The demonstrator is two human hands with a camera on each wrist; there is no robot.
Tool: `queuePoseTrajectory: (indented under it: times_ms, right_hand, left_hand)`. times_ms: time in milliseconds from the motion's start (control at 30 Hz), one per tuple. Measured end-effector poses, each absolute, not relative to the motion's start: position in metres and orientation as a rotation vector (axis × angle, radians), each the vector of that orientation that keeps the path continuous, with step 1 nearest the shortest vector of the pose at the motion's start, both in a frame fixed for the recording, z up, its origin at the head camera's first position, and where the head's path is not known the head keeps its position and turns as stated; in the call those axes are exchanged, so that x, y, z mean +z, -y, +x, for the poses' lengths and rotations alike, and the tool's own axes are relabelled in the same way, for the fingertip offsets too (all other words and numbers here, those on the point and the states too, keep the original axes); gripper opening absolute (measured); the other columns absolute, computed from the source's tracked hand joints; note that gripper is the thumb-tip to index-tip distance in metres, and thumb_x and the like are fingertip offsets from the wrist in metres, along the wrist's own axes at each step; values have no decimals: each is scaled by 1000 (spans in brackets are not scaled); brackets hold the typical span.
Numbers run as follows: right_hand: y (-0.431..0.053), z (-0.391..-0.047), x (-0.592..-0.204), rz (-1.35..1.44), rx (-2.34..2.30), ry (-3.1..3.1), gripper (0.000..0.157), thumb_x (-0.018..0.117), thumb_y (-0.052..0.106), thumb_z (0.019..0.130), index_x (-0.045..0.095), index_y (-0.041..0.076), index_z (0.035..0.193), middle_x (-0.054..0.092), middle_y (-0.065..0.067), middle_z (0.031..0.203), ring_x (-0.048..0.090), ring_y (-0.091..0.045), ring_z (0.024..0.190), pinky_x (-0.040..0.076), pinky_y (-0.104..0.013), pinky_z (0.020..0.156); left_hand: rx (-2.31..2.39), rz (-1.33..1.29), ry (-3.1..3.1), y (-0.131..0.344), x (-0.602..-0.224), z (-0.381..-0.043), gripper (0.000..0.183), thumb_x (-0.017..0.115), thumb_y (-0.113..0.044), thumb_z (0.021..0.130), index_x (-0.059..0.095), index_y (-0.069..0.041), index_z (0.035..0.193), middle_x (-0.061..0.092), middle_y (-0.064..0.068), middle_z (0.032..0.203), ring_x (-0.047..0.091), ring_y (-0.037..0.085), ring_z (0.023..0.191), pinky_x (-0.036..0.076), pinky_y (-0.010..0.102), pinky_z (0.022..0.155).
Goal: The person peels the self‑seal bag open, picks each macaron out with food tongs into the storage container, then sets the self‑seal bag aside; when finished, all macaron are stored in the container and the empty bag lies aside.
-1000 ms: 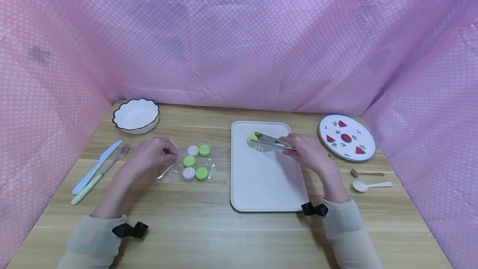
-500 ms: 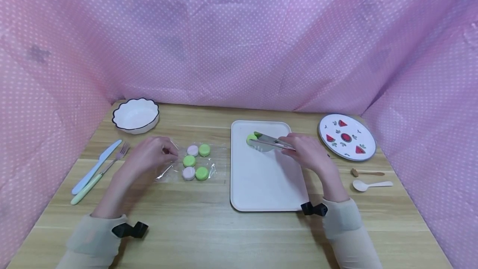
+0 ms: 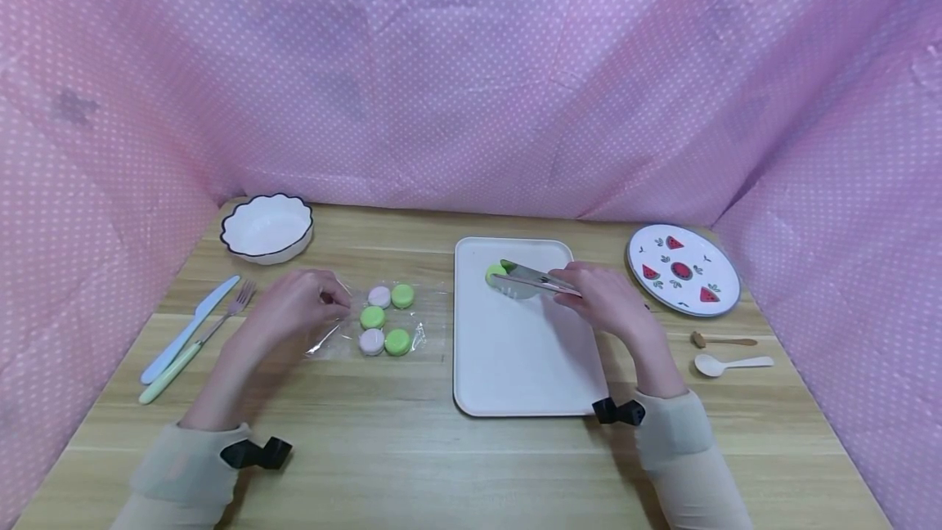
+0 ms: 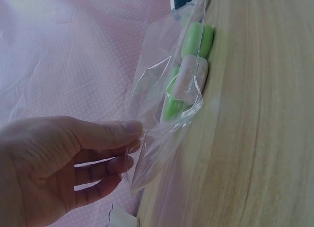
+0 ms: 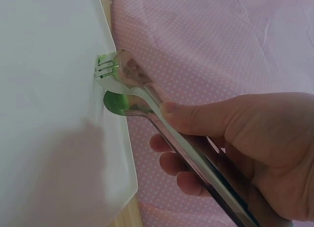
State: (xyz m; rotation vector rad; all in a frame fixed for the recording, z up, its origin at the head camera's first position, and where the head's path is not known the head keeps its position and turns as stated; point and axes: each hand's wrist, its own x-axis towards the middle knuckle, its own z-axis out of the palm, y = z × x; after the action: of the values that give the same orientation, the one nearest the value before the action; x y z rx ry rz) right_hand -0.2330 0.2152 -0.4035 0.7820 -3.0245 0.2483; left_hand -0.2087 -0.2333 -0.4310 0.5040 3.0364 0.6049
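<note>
My left hand [image 3: 298, 301] pinches the open-looking end of a clear plastic bag [image 4: 152, 74] between thumb and fingertips. Inside the bag lie several macarons, some green [image 3: 402, 295] and two pale lilac [image 3: 372, 341]. My right hand [image 3: 603, 297] grips a pair of metal tongs [image 5: 171, 136], thumb on one arm and fingers curled round the other. The tong heads reach over the far left part of a white tray [image 3: 526, 362], where another green macaron [image 3: 494, 274] sits at their tips, partly hidden by them. Green reflects in the metal in the right wrist view.
A white scalloped bowl [image 3: 268, 229] stands back left, a blue knife [image 3: 191, 330] and a green-handled fork [image 3: 177, 370] in front of it. At right are watermelon-patterned plates [image 3: 684, 271], a small wooden-handled tool [image 3: 724, 342] and a white spoon [image 3: 732, 365]. Pink dotted cloth [image 3: 471, 88] walls the table.
</note>
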Motion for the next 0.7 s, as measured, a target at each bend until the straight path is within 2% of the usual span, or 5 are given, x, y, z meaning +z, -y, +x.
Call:
queuePoseTrajectory:
  times_ms: [700]
  right_hand:
    - [-214, -233, -403, 760, 274, 3038, 36, 69, 25, 86, 64, 16, 121, 67, 0, 96, 51, -12, 67, 40, -26, 59]
  left_hand:
    - [608, 469, -3030, 232, -429, -208, 7, 76, -21, 78, 75, -27, 82, 69, -10, 87, 64, 12, 87, 49, 37, 75]
